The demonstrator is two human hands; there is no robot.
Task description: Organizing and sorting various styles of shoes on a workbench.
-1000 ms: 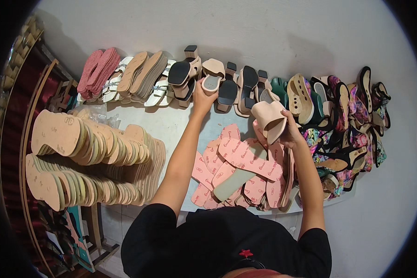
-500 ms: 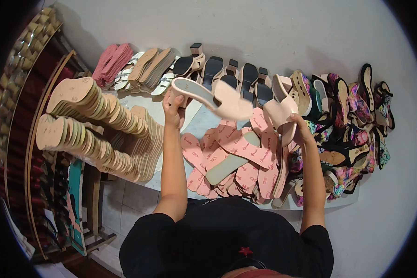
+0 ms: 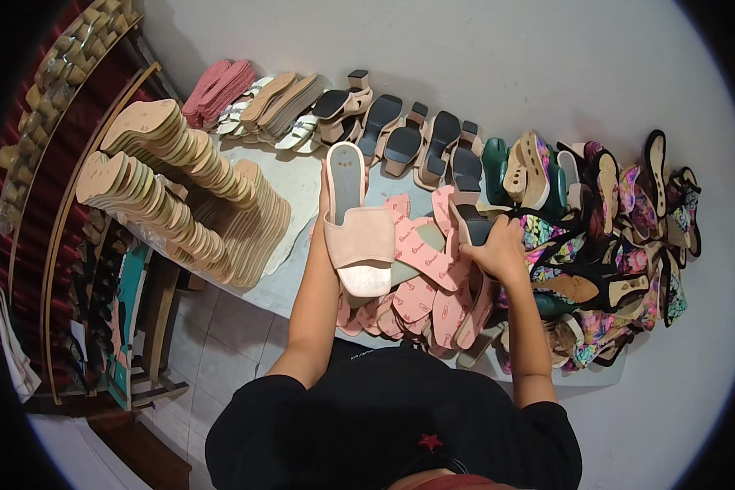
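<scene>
A beige open-toed slide sandal stands heel end up in front of me, its grey insole and wide strap facing me. My left hand grips it from behind near the heel; most of that hand is hidden by the shoe. My right hand is closed around a second beige heeled sandal, whose dark sole is turned partly toward me. Beneath both sandals lies a loose heap of pink printed insoles, with a greenish-grey piece among them.
Long stacks of beige insoles fill the table's left side. Along the wall stand pink insoles and a row of beige sandals with black soles. Colourful floral sandals crowd the right. Shelves of heel blocks rise at far left.
The left sandal has swung from sideways to upright, toe down, and come nearer. The right sandal has turned, so its dark sole now shows. My view has shifted slightly.
</scene>
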